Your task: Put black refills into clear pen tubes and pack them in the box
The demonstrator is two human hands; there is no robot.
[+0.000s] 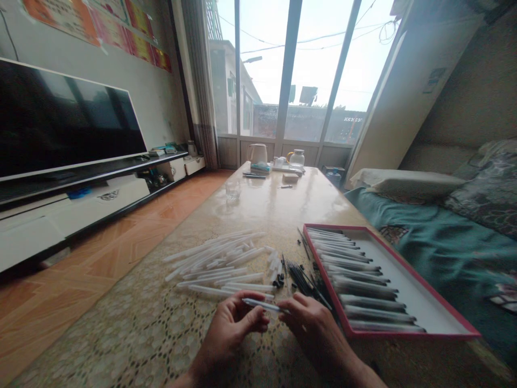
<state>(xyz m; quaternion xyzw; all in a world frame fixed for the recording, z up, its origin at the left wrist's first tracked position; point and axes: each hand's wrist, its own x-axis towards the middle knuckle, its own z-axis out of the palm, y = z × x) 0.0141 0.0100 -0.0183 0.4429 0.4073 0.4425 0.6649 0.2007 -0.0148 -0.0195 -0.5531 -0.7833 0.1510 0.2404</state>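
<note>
Between my two hands is a white pen (262,305), held level above the table. My left hand (230,326) pinches its barrel near the pointed left end. The fingers of my right hand (309,318) close on the other end, which they partly hide. Just beyond lies a loose pile of white pen barrels (218,258). Small white pieces (274,264) and small black plugs (278,281) sit right of that pile. Thin dark refills (301,277) lie beyond my right hand. A pink-rimmed tray (440,302) at the right contains a row of pens with dark ends (371,291).
The long table has a lace-patterned cover (133,318). Farther back stand a drinking glass (232,191), a kettle (257,153), a glass jug (297,159) and a small box (290,177). A sofa (420,231) borders the right side; a television (68,124) is at left.
</note>
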